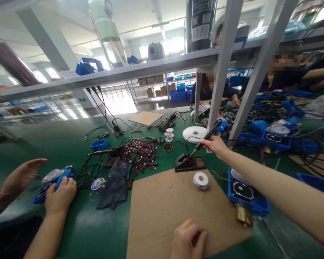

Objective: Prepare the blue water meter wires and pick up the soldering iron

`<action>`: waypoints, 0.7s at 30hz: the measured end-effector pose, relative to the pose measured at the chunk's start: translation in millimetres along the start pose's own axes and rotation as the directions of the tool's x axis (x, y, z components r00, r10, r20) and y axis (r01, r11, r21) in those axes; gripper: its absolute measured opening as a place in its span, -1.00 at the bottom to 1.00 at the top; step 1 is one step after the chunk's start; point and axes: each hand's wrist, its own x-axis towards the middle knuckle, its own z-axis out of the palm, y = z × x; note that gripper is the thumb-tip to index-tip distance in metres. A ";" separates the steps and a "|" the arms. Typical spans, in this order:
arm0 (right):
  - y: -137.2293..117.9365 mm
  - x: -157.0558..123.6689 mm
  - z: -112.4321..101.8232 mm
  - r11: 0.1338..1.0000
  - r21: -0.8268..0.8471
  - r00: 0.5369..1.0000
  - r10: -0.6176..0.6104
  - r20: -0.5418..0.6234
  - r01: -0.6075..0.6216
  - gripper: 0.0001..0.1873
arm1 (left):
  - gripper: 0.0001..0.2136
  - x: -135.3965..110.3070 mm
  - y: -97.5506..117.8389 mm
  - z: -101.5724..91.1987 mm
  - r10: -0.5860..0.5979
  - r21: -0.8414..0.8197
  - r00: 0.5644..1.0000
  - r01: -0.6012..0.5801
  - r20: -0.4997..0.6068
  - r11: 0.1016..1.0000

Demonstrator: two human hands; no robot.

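Note:
My right hand is stretched forward and closed around the handle of a soldering iron. The iron's tip rests at a black stand on the far edge of a brown cardboard sheet. A small spool of solder wire sits on the cardboard just in front of the stand. My left hand, with a ring on one finger, lies curled in a fist on the near edge of the cardboard. What its fingers enclose is hidden.
A blue tray with a black part and a brass piece lies under my right forearm. A co-worker's two hands hold a blue part at the left. Red-black components, a grey cloth, cables and a white tape roll cover the green table.

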 end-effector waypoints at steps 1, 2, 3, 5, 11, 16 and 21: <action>-5.4 0.0 -6.6 0.999 0.006 0.998 -0.050 -0.029 0.050 -0.74 | -0.85 0.0 -2.4 0.1 0.005 0.006 1.000 -0.005 -0.009 1.000; -10.8 -1.2 -13.0 0.996 0.014 0.994 -0.091 -0.051 0.092 -0.73 | -0.84 0.1 -5.0 0.4 0.011 0.014 1.000 -0.011 -0.016 1.000; -15.6 -3.5 -18.8 0.992 0.024 0.990 -0.124 -0.065 0.125 -0.70 | -0.84 0.3 -7.6 0.8 0.019 0.024 1.000 -0.019 -0.019 1.000; -22.6 -10.4 -27.2 0.985 0.044 0.983 -0.166 -0.076 0.169 -0.63 | -0.84 1.0 -11.8 1.8 0.030 0.042 0.999 -0.029 -0.028 0.999; -25.3 -32.9 -28.0 0.970 0.087 0.972 -0.222 -0.072 0.228 -0.46 | -0.81 11.3 -1.5 -11.6 0.079 0.021 0.989 -0.077 -0.122 0.997; -29.6 -49.3 -15.9 0.961 0.084 0.965 -0.263 0.004 0.262 -0.39 | -0.87 58.2 47.1 -60.2 0.184 0.003 0.922 -0.194 -0.342 0.981; -35.2 -62.4 -1.2 0.948 0.090 0.947 -0.311 0.077 0.304 -0.41 | -0.93 142.9 98.3 -95.5 0.408 0.161 0.791 -0.377 -0.456 0.912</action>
